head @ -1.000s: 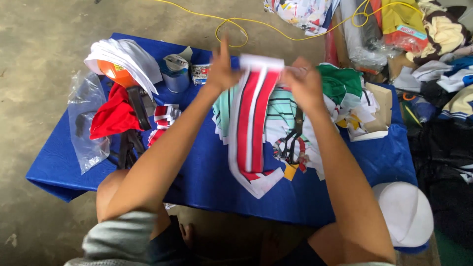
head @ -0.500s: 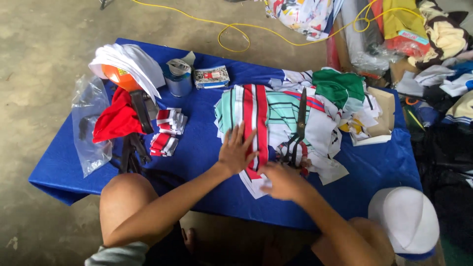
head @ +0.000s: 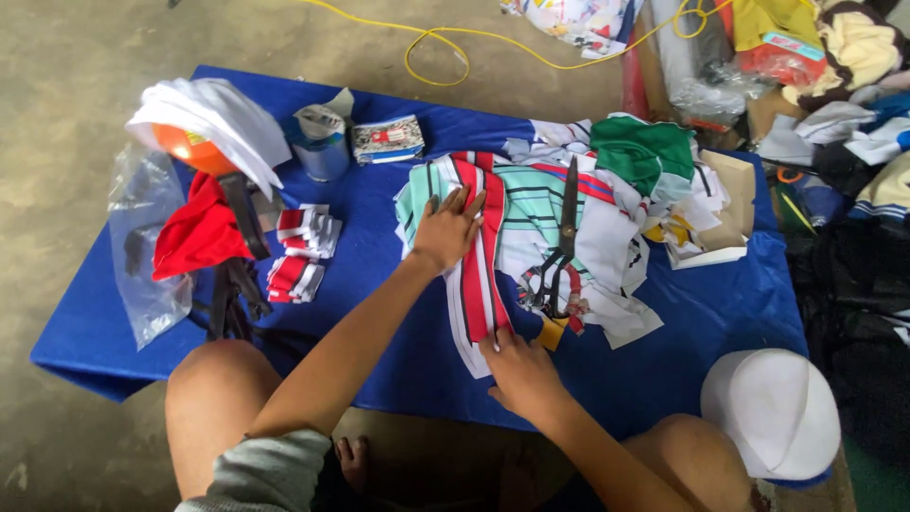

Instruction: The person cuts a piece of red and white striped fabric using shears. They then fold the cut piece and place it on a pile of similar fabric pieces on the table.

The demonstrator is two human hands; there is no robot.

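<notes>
At the far left of the blue table (head: 398, 313) lay a clear plastic bag (head: 142, 256), with a red cloth (head: 194, 237) beside it and a heap of white fabric (head: 213, 118) over an orange round object (head: 180, 147). To the right of these sat two small stacks of folded red-and-white striped pieces (head: 301, 254), a roll of tape (head: 320, 142) and a small printed packet (head: 387, 138).

The left hand (head: 447, 228) lay flat, palm down and fingers spread, on the upper part of a red-and-white striped fabric strip (head: 479, 275); it gripped nothing. The strip ran lengthwise toward the person, from under that hand down to the table's near edge, on top of a pile of pale green striped cloth (head: 526, 204).

The right hand (head: 519, 372) rested at the strip's near end, fingertips touching its lower edge, fingers loosely curled; whether it pinched the fabric could not be told. The strip therefore lay between the two hands, pressed at the top and touched at the bottom.

Just right of the strip, large black scissors (head: 561, 248) lay closed on the cloth pile, near both hands, touched by neither. Further right lay a green garment piece (head: 645, 152) and white scraps (head: 626, 313). A white cap (head: 773, 412) sat at the person's right knee, off the table
</notes>
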